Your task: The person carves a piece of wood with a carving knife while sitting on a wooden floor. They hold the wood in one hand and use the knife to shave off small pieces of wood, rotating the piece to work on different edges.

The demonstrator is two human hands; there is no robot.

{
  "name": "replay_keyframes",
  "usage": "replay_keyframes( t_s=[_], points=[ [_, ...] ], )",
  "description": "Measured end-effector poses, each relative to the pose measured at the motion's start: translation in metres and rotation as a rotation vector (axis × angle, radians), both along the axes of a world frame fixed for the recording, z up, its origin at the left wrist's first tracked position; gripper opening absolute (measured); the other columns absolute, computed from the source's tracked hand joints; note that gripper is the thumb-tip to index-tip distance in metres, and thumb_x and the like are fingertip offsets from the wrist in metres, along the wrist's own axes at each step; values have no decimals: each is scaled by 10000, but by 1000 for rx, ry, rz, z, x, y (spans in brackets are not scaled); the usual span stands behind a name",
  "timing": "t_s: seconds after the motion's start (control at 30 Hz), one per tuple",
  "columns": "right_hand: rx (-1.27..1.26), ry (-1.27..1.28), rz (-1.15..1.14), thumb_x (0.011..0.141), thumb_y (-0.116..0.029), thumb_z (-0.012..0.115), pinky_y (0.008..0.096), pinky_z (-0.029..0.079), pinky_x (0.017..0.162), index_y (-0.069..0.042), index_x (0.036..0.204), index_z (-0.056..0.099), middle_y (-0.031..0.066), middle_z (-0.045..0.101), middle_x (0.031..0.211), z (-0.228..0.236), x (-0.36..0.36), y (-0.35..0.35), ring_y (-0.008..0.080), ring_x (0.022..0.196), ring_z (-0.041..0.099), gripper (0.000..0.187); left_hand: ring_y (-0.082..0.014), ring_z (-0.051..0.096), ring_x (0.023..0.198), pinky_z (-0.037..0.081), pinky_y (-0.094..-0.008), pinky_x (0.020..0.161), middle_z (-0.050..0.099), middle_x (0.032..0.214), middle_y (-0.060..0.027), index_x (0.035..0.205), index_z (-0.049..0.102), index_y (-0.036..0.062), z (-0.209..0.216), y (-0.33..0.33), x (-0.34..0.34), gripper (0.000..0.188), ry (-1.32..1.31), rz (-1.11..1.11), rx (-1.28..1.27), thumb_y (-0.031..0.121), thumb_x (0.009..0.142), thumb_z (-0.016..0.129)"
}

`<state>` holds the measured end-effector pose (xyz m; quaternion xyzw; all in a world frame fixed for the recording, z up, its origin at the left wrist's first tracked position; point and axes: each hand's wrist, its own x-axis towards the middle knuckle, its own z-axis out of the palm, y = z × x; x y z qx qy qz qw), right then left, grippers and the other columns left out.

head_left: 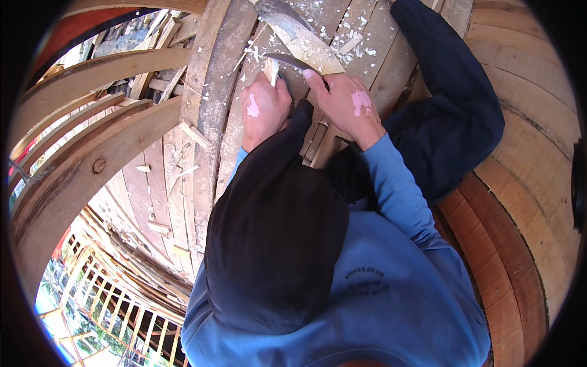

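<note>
My left hand is closed around a short pale wooden stick, whose end sticks up past the fingers. My right hand grips a knife with a dark curved blade, its thumb pressed along the top. The blade reaches left across the stick's upper end and seems to touch it. The knife's handle is mostly hidden in the fist. Just beyond the blade, a broad piece of wood with a pale face lies on the planks. My bent legs in black trousers flank the work.
Wood shavings litter the plank floor. Curved timber ribs rise on the left, with loose wood beyond them. A curved plank wall closes in the right side. Small offcuts lie on the left boards, and a slatted wooden railing stands lower left.
</note>
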<state>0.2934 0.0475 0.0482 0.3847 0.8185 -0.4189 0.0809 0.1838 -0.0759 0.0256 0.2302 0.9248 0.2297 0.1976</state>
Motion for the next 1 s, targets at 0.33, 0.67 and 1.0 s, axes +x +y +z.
replay_keyframes(
  t_s=[0.33, 0.67, 1.0],
  points=[
    [194, -56, 64, 1054, -502, 459, 556, 504, 790, 38, 788, 697, 285, 670, 794, 2, 21, -13, 493, 818, 646, 648, -503, 685, 755, 544, -548, 719, 666, 755, -325, 843, 650, -83, -3, 0, 1, 305, 63, -59, -43, 215, 905, 633],
    [142, -137, 1, 1051, -516, 445, 545, 515, 865, 47, 850, 733, 297, 698, 882, -5, 6, -26, 487, 910, 669, 663, -485, 693, 743, 549, -538, 665, 664, 761, -335, 819, 647, -77, -13, -5, -3, 279, 116, -73, -93, 192, 893, 662],
    [-8, -118, -103, 1023, -568, 439, 539, 512, 880, 66, 911, 740, 331, 691, 913, -24, -11, 23, 498, 921, 675, 711, -496, 675, 752, 528, -538, 702, 655, 751, -323, 885, 607, -61, 15, 3, 4, 226, -32, -64, 151, 162, 909, 630]
  ],
)
